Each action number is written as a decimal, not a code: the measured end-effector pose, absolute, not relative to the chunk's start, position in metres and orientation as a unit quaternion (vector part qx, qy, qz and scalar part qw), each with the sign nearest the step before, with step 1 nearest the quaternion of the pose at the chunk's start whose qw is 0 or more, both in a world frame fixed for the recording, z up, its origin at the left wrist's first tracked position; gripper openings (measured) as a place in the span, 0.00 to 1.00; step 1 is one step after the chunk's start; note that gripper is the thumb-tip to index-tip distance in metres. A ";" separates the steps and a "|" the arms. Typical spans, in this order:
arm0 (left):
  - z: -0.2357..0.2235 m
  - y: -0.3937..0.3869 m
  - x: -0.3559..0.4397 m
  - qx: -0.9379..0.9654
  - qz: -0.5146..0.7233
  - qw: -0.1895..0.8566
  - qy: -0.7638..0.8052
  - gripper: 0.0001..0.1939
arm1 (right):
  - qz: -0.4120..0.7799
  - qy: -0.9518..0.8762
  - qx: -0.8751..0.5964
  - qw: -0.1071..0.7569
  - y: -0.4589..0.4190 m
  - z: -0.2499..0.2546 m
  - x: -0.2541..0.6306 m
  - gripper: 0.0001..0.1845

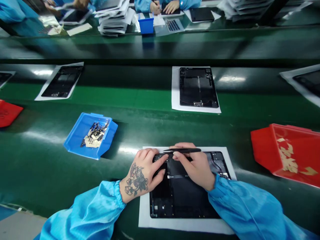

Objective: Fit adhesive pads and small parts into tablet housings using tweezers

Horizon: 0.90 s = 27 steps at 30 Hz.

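A black tablet housing with its inside facing up lies on a white sheet right in front of me. My left hand rests over its upper left corner, fingers apart, with the index fingertip touching near the top edge. In my right hand is a pair of black tweezers, held nearly level over the top edge and pointing left. The tweezer tips are close to my left index finger. Whether they grip anything is too small to tell. My hands and right sleeve cover parts of the housing.
A blue bin with small dark and beige pieces stands to the left. On the right is a red bin holding beige scraps. More tablet housings lie on sheets along the green belt. Co-workers' hands show across the line.
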<state>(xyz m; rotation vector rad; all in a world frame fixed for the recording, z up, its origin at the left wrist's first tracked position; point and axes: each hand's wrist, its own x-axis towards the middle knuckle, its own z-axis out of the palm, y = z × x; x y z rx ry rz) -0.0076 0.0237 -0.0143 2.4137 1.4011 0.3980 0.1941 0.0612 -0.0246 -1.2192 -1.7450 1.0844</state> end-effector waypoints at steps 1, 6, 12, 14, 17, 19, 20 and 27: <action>-0.014 0.024 -0.008 0.847 0.141 0.161 0.487 0.22 | 0.417 -0.696 -0.462 0.358 0.061 -0.024 0.194 0.07; -0.014 0.021 -0.011 0.844 0.150 0.172 0.484 0.19 | 0.381 -0.759 -0.406 0.338 0.060 -0.025 0.195 0.08; -0.012 0.020 -0.010 0.839 0.153 0.178 0.491 0.17 | 0.389 -0.764 -0.376 0.353 0.059 -0.023 0.191 0.05; -0.011 0.020 -0.010 0.839 0.155 0.178 0.490 0.16 | 0.393 -0.766 -0.371 0.347 0.059 -0.022 0.191 0.04; -0.012 0.020 -0.011 0.840 0.157 0.179 0.488 0.16 | 0.408 -0.761 -0.376 0.336 0.059 -0.021 0.191 0.04; -0.011 0.020 -0.011 0.839 0.160 0.180 0.487 0.16 | 0.428 -0.746 -0.390 0.329 0.060 -0.020 0.191 0.04; -0.011 0.020 -0.011 0.839 0.160 0.180 0.487 0.16 | 0.439 -0.735 -0.402 0.324 0.060 -0.019 0.191 0.04; -0.016 0.019 -0.012 0.834 0.174 0.195 0.485 0.20 | 0.519 -0.582 -0.512 0.361 0.068 -0.015 0.190 0.11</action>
